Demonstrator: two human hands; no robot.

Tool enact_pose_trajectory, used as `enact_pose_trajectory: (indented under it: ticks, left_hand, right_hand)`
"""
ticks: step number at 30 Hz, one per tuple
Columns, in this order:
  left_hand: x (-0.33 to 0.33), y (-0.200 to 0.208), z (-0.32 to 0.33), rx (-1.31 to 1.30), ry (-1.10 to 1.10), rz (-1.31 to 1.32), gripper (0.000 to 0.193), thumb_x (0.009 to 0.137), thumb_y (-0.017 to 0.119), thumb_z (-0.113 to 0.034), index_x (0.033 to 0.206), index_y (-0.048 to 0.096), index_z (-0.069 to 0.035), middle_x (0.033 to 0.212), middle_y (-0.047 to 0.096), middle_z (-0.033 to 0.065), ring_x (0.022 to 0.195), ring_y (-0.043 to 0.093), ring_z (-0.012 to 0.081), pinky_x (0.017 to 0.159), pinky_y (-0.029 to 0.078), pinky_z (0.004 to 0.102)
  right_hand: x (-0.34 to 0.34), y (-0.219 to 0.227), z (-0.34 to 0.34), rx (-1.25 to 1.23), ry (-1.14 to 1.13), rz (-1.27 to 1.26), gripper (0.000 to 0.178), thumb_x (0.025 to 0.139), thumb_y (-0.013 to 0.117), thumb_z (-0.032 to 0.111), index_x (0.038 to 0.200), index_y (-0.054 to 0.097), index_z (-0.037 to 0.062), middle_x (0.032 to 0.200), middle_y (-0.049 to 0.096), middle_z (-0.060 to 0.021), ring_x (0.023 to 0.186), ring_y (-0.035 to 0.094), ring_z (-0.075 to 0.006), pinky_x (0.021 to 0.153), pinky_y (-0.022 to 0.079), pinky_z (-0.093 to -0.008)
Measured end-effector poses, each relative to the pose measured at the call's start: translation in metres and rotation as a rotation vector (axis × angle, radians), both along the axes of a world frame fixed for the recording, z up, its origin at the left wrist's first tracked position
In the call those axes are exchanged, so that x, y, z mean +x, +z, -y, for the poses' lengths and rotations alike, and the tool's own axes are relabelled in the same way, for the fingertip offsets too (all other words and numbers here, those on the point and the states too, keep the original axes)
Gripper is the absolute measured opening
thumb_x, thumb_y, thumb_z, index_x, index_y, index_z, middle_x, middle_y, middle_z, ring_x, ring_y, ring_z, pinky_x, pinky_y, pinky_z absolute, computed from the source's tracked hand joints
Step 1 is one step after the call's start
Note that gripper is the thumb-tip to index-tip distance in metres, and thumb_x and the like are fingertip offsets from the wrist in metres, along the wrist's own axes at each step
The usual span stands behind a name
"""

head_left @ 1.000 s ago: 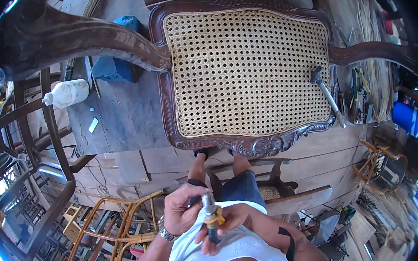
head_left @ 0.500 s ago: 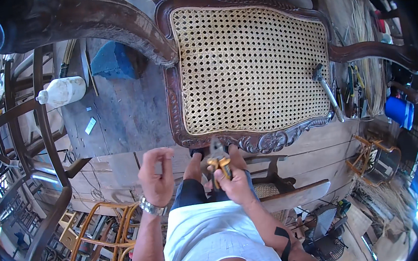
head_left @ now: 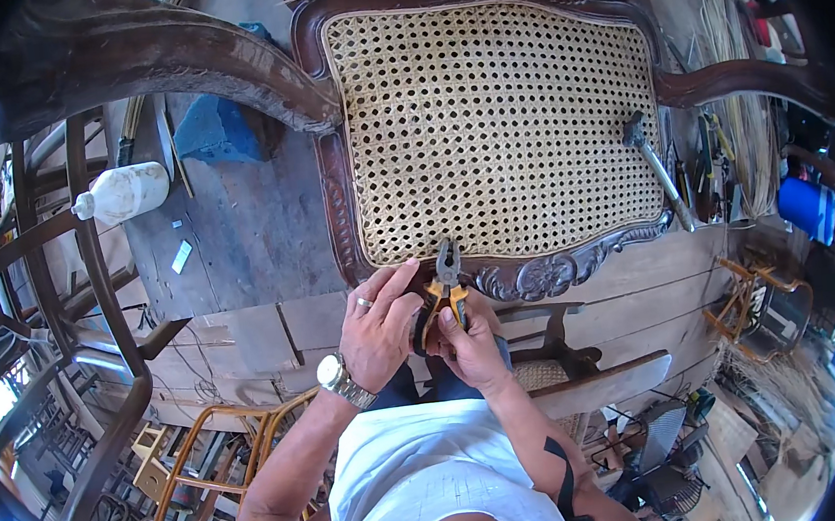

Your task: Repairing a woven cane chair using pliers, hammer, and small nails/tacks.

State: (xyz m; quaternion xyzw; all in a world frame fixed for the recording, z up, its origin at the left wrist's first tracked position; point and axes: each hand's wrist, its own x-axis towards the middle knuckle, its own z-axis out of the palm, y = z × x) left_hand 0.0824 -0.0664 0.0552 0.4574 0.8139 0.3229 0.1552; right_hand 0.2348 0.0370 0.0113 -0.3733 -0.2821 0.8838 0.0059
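A carved dark wooden chair frame [head_left: 564,272] holds a woven cane panel [head_left: 495,127]. My right hand [head_left: 472,348] is closed around combination pliers [head_left: 448,293] with yellow and black handles. The metal jaws point away from me, over the panel's near edge, and look slightly parted. Close beside the pliers, my left hand [head_left: 380,332] lies with its fingers stretched toward the frame's near rim. One of its fingertips reaches the border of the cane; its thumb is hidden. A hammer [head_left: 656,169] rests on the right side of the panel.
On the grey workbench [head_left: 245,242] at left are a white squeeze bottle [head_left: 124,192] and a blue block [head_left: 216,129]. A curved chair leg [head_left: 166,54] arches over the upper left. Cane strands [head_left: 740,109], hand tools and a blue container [head_left: 807,208] are at right. Chair frames crowd the lower left.
My left hand has moved up and right to the frame's near rim, its curled fingers now stretched out. My right hand has brought the pliers forward over the panel's edge.
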Motion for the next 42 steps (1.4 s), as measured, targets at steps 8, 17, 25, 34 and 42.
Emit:
enact_pose_trajectory:
  ticks: [8, 17, 25, 34, 42]
  left_hand:
    - [0.0, 0.004, -0.001, -0.116, -0.053, -0.063, 0.017, 0.084, 0.067, -0.006, 0.101, 0.064, -0.008, 0.151, 0.054, 0.0088, 0.133, 0.053, 0.0296, 0.106, 0.042, 0.0452]
    - [-0.001, 0.014, 0.017, 0.138, 0.15, 0.114, 0.015, 0.093, 0.062, 0.005, 0.106, 0.06, -0.003, 0.129, 0.065, 0.0206, 0.118, 0.064, 0.0357, 0.094, 0.052, 0.041]
    - [0.031, 0.008, 0.087, 0.304, 0.885, 0.607, 0.009, 0.103, 0.057, 0.001, 0.111, 0.059, -0.003, 0.107, 0.071, 0.0088, 0.097, 0.066, 0.0139, 0.088, 0.052, 0.0264]
    - [-0.082, -0.016, 0.085, 0.412, 0.936, 0.218, 0.007, 0.102, 0.062, -0.003, 0.109, 0.064, -0.003, 0.102, 0.069, 0.0059, 0.093, 0.066, 0.0132, 0.082, 0.053, 0.027]
    - [-0.162, -0.012, 0.04, 0.11, 0.665, -0.276, 0.01, 0.092, 0.071, -0.004, 0.103, 0.07, -0.005, 0.099, 0.07, 0.0109, 0.088, 0.068, 0.0283, 0.077, 0.055, 0.0379]
  right_hand:
    - [-0.013, 0.01, -0.005, -0.046, -0.04, 0.062, 0.028, 0.107, 0.058, 0.035, 0.116, 0.063, 0.0083, 0.098, 0.066, 0.001, 0.083, 0.064, -0.0078, 0.076, 0.056, -0.0262]
    - [0.034, 0.023, -0.022, -0.153, 0.17, -0.183, 0.041, 0.106, 0.059, 0.032, 0.138, 0.059, 0.0054, 0.105, 0.071, -0.0052, 0.092, 0.07, -0.0125, 0.08, 0.057, -0.0273]
    - [-0.022, 0.047, 0.021, 0.424, 0.771, 0.096, 0.034, 0.1, 0.067, 0.029, 0.116, 0.064, -0.0018, 0.097, 0.072, -0.0155, 0.086, 0.072, -0.0231, 0.074, 0.054, -0.0364]
    - [-0.175, 0.009, 0.089, 0.899, 0.351, -0.155, 0.045, 0.1, 0.063, 0.018, 0.134, 0.047, -0.006, 0.121, 0.059, -0.0303, 0.106, 0.065, -0.0414, 0.089, 0.052, -0.0469]
    - [-0.092, 0.079, 0.029, 0.816, 0.347, -0.09, 0.06, 0.095, 0.069, 0.012, 0.145, 0.041, -0.0053, 0.133, 0.054, -0.022, 0.118, 0.06, -0.0298, 0.097, 0.053, -0.04]
